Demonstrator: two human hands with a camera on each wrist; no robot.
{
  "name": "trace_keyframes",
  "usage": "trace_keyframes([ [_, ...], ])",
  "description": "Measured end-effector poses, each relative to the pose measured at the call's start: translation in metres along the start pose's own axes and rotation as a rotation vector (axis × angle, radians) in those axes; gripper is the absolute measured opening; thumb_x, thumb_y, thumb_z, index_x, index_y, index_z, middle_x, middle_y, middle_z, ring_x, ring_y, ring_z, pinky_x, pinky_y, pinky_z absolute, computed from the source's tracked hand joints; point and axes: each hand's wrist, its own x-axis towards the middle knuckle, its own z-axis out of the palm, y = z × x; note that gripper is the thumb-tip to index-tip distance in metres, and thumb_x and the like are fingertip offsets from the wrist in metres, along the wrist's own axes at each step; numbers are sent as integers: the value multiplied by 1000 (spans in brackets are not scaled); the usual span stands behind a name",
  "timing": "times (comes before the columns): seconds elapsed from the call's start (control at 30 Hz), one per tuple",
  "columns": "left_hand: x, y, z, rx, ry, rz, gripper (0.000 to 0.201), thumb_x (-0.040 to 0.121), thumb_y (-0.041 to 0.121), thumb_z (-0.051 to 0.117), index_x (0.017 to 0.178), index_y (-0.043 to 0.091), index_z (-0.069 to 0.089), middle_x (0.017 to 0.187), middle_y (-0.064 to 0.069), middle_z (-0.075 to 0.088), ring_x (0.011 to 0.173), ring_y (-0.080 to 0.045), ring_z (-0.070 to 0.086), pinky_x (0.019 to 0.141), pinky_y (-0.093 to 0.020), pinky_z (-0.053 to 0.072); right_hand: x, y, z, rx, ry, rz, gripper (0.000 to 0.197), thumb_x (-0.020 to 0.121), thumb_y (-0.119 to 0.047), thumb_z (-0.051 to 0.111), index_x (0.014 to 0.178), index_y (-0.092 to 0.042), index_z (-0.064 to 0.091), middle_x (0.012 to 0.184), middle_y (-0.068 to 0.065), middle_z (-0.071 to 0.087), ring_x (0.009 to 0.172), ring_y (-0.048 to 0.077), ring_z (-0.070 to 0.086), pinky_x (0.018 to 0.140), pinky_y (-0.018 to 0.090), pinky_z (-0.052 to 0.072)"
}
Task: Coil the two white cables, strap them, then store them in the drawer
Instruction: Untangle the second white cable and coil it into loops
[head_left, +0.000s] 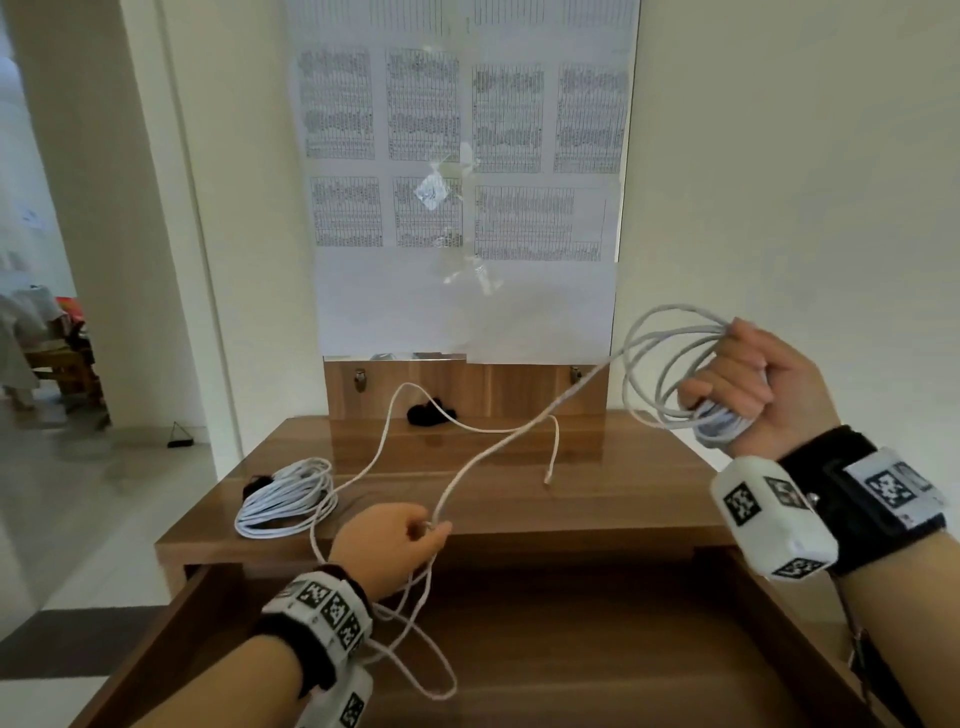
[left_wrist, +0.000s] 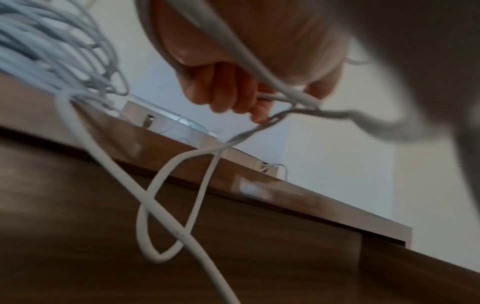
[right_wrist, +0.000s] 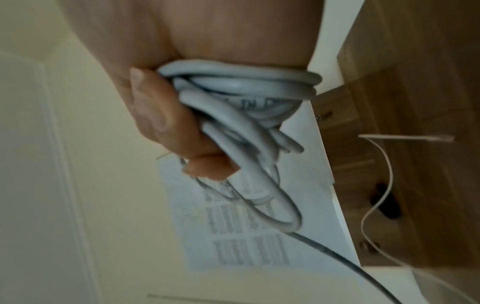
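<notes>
My right hand is raised at the right and grips several loops of a white cable; the right wrist view shows the coil wrapped in the fingers. From that coil the cable runs down and left to my left hand, which pinches the loose run above the open drawer. More slack loops hang into the drawer. A second white cable lies coiled on the desk's left side. A black strap lies at the back of the desk.
The wooden desk stands against a wall with a large printed sheet. A loose cable end with a plug hangs over the desktop. A doorway opens at the left.
</notes>
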Motion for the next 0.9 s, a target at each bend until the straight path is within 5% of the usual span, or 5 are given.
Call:
trace_keyframes([
  [0.27,-5,66,-5,-66,-15,156,44,91,-3,42,122,23,58,129,3,55,128,-18,44,110,-39,35,12,11,33,84,348,-380,42,96,-25,50,58,-10,61,61,-3,67,60,11,66,74,31,57],
  [0.4,-26,97,-19,-107,-240,366,28,96,7,50,118,24,50,99,14,56,93,-7,57,95,-30,49,22,10,46,-90,479,-553,19,97,-19,45,82,-10,54,107,13,72,106,26,67,97,39,49],
  [0.57,-40,123,-38,121,-379,554,64,87,-4,50,133,35,29,95,7,58,76,-19,61,74,-44,55,35,30,28,-666,788,-672,8,89,-11,62,95,-13,67,105,7,71,99,17,67,92,34,50],
  [0.7,-44,148,-59,271,-396,663,57,92,-1,47,136,30,28,81,0,53,62,-26,56,59,-51,52,30,62,17,-1465,854,-440,18,95,-15,56,112,-16,61,93,-10,61,79,3,57,67,8,41],
  [0.9,-24,151,-101,138,-37,691,28,98,11,46,98,38,40,73,12,51,64,3,50,60,-12,40,9,82,0,-1746,374,351,11,90,-8,59,99,-7,65,75,0,68,71,14,64,79,38,55],
])
